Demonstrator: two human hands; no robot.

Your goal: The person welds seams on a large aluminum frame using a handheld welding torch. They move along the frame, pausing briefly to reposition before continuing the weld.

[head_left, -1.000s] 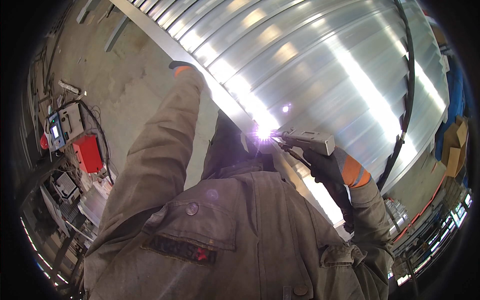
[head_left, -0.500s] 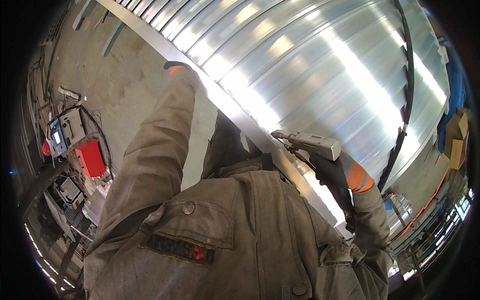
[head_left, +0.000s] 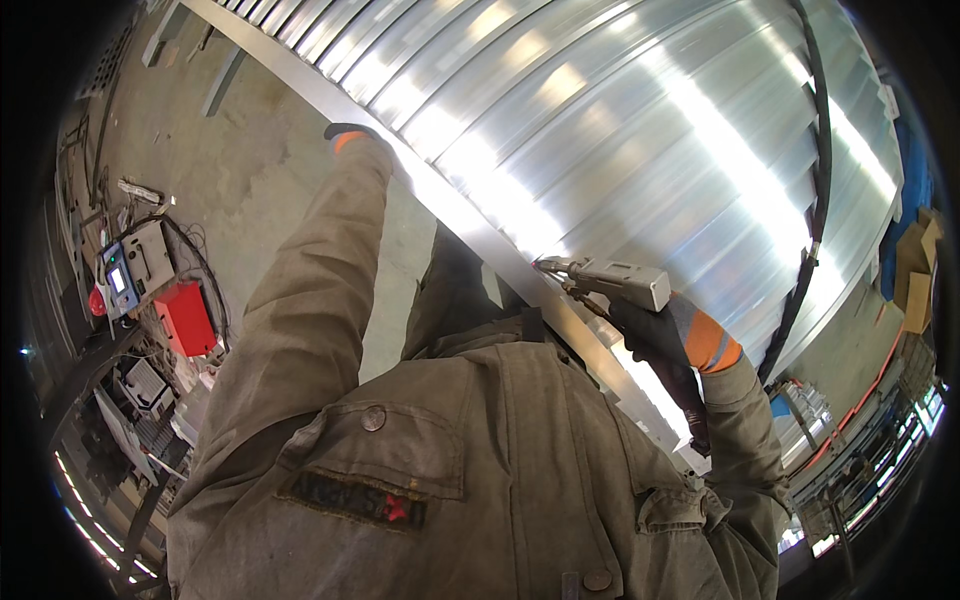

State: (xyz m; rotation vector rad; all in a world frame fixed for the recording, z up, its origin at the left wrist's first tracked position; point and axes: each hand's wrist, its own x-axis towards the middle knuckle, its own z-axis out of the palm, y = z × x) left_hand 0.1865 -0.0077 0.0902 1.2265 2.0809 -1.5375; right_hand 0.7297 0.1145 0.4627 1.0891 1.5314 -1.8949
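Note:
My right hand (head_left: 655, 333), in a black and orange glove, is closed around the handle of a grey hand-held welding gun (head_left: 615, 280). The gun's narrow nozzle points left, its tip at the inner edge of a flat metal frame bar (head_left: 455, 208). A small reddish glint shows at the tip. Beyond the bar spreads a large panel of shiny ribbed metal sheets (head_left: 600, 150). Farther up the same bar, my left hand (head_left: 352, 131), gloved alike, rests at its outer edge; the sleeve and the bar hide most of its fingers.
A black cable (head_left: 822, 150) runs across the panel's right side. On the floor at left stand a red box (head_left: 184, 318) and a blue-grey control unit with a screen (head_left: 118, 278). An open cardboard box (head_left: 915, 270) lies at far right. Metal profiles (head_left: 222, 82) lie at upper left.
My right hand and the welding gun have shifted slightly to the left and up along the bar. My left hand has stayed almost in place.

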